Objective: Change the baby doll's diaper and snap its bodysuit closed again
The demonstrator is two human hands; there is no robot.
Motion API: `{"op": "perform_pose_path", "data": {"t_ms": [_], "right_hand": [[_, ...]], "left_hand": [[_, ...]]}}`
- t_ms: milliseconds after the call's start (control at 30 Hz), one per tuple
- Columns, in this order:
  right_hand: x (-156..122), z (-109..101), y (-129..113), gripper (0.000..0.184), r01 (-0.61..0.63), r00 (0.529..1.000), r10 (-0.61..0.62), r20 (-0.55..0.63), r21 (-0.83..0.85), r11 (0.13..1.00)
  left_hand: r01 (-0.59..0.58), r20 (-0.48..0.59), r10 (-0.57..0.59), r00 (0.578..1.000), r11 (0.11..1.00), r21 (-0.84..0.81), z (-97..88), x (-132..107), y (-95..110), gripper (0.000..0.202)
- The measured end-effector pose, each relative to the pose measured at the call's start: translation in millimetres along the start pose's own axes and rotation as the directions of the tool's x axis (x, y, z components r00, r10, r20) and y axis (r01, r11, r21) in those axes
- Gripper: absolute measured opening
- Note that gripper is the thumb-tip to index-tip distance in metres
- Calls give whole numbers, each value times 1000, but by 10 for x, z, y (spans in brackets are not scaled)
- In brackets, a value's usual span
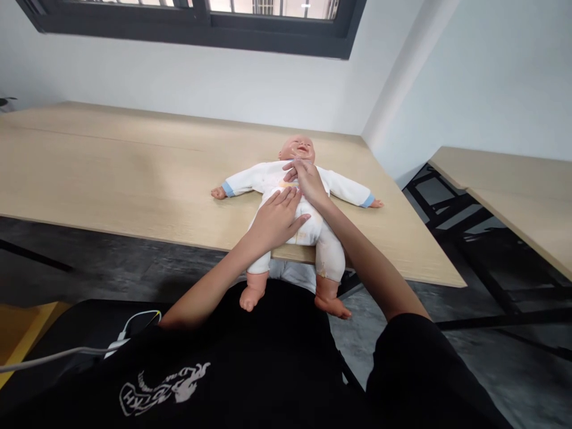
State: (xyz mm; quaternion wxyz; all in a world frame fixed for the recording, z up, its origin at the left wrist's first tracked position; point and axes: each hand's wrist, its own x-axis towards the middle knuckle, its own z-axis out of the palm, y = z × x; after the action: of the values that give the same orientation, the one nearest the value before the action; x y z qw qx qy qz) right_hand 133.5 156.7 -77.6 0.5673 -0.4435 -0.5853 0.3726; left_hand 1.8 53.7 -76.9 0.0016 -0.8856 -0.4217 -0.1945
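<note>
A baby doll [300,149] in a white top with blue cuffs lies on its back on the wooden table [134,173], arms spread, legs hanging over the near edge. My left hand [274,217] lies flat on the doll's belly and hip, fingers together. My right hand [306,179] rests on the doll's chest just below its chin, fingers bent at the top's front; whether they pinch the fabric I cannot tell. A white diaper-like wrap [308,229] covers the doll's middle.
A second wooden table [513,185] with black legs stands to the right across a gap of grey floor. A white cable and device [134,328] lie at my left side. A dark-framed window [201,24] runs along the far wall.
</note>
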Motion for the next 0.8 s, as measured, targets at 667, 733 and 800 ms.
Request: {"op": "perform_pose_path", "data": {"t_ms": [667, 733, 800], "right_hand": [[54, -40, 31, 52, 69, 998, -69, 8, -25, 997], [66, -147, 7, 50, 139, 989, -143, -46, -78, 987], [25, -317, 7, 44, 181, 963, -211, -165, -179, 967]], "left_hand": [[1, -163, -91, 982, 876, -483, 17, -7, -131, 44], [35, -258, -267, 929, 755, -655, -15, -33, -214, 35], [88, -271, -475, 837, 606, -790, -53, -72, -336, 27]]}}
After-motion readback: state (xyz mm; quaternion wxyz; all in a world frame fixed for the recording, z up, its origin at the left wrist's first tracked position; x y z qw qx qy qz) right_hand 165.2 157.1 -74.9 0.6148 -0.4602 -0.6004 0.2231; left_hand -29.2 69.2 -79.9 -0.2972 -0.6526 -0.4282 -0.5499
